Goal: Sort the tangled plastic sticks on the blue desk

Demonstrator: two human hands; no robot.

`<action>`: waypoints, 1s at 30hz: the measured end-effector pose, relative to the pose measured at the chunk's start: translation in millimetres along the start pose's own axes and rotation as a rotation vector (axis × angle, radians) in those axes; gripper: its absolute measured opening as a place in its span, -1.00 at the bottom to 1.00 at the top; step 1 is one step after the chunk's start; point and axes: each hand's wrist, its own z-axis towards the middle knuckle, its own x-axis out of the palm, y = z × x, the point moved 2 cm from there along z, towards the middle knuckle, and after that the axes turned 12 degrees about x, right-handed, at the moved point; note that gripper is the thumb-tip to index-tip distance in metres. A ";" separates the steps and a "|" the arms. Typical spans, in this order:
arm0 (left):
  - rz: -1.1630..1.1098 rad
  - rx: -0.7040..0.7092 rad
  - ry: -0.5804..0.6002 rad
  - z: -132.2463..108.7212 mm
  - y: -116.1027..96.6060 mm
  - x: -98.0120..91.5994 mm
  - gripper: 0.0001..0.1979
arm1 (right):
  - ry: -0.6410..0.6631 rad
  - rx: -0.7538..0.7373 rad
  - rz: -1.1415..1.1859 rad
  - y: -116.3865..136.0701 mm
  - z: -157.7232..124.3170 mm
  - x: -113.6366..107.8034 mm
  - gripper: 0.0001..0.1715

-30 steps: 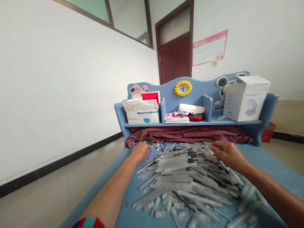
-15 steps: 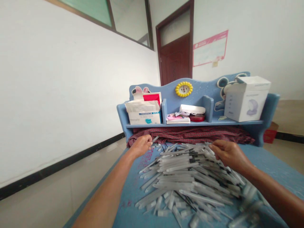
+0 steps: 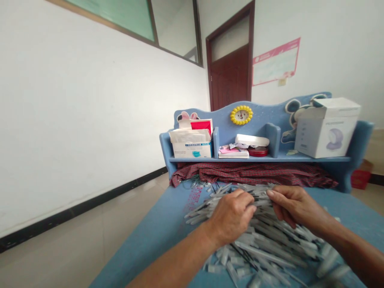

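Note:
A heap of clear plastic tubes (image 3: 264, 240) lies spread over the blue desk top (image 3: 162, 236). My left hand (image 3: 232, 216) rests on the middle of the heap with its fingers curled down over the tubes. My right hand (image 3: 292, 206) is just to its right, fingers bent and pinched on tubes at the heap's far edge. The fingertips of both hands nearly meet. What each hand grips is partly hidden by its own fingers.
A red checked cloth (image 3: 255, 174) is bunched under the blue shelf (image 3: 258, 159). On the shelf stand a box of masks (image 3: 192, 146), papers with a red tin (image 3: 258, 151), and a white carton (image 3: 327, 128). A brown door (image 3: 229, 76) is behind.
My left hand has moved from the heap's far left corner to its middle, beside my right hand. The camera has shifted, so the desk sits further right.

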 end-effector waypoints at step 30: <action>0.004 0.010 0.032 2.6 10.5 -2.2 -0.82 | 0.152 -0.037 0.148 3.9 6.6 -3.6 -0.53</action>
